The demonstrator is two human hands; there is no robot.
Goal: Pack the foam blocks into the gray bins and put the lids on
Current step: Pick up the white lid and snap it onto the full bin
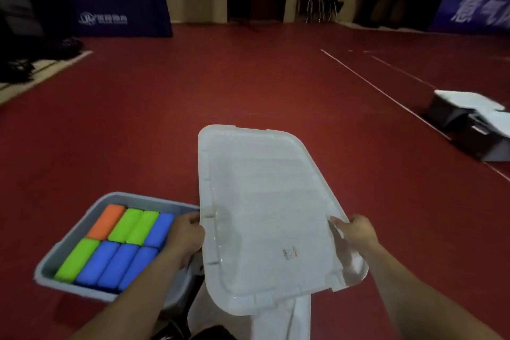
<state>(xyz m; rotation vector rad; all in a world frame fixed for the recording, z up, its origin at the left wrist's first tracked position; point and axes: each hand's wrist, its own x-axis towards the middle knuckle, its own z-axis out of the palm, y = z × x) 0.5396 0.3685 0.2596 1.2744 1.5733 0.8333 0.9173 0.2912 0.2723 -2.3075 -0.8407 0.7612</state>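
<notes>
Head view. Both hands hold one white translucent lid point(262, 201) above the red floor point(248, 85), long side running away from the person, far end tilted upward.

Left hand point(187, 234): grip closed on the lid's left edge near the near corner, fingers curled round the rim.

Right hand point(356, 234): grip closed on the lid's right edge, thumb lying on top, fingers beneath and dimly visible through the plastic.

Gray bin point(69, 240): stands on the floor at lower left, uncovered. The lid is beside it to the right; the lid's left edge and the left hand overlap the bin's right corner in view.

Foam blocks fill the bin in two rows, lying side by side and touching. Far row: one orange block point(106, 221), two green blocks point(133, 226), one blue block point(158, 229). Near row: one green block point(77, 259), then three blue blocks point(116, 265), the last partly hidden by the left forearm.

Well apart at far right, two more gray bins point(452, 113) sit on the floor with white lids resting askew on them. A blue banner point(121, 8) stands at the far left.
</notes>
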